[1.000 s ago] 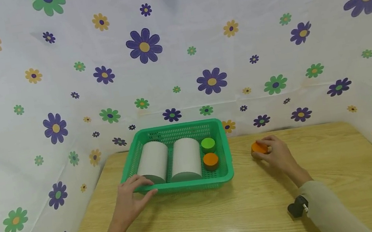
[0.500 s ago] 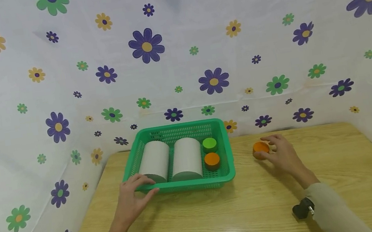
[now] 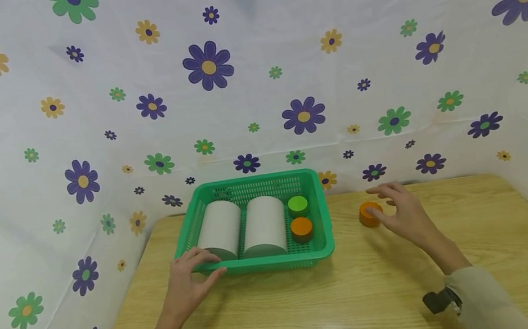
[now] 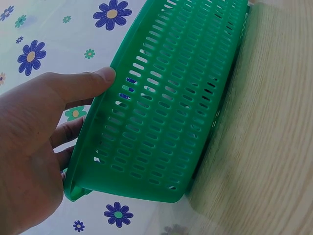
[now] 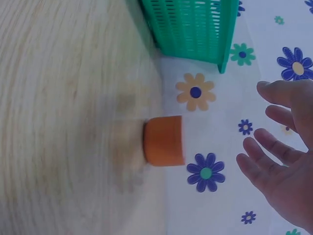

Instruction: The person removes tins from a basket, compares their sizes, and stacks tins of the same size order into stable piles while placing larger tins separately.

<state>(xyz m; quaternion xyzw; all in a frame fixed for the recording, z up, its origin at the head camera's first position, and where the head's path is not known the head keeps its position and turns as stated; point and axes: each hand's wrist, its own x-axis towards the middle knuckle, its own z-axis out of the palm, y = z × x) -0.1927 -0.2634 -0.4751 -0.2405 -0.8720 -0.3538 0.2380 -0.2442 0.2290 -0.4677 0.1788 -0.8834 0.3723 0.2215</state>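
Note:
My left hand (image 3: pixel 184 284) grips the near rim of the green plastic basket (image 3: pixel 323 218) at its left corner. In the left wrist view the thumb (image 4: pixel 93 83) lies on the rim and the fingers go behind it. Two large white cylinders (image 3: pixel 264 224) lie in the basket. Beside them are a small light green cylinder (image 3: pixel 298 205) and a small orange cylinder (image 3: pixel 301 229). Another small orange cylinder (image 3: pixel 370 215) stands on the table right of the basket. My right hand (image 3: pixel 407 217) is spread just above and beside it; the right wrist view shows a gap between them.
The wooden table (image 3: pixel 285 309) runs up to a white flowered cloth (image 3: pixel 253 92) hanging at the back and both sides. The basket stands close to the back cloth.
My right hand has let go of the orange cylinder on the table and moved up and to the right. The cylinder stays put. My left hand keeps its place on the basket.

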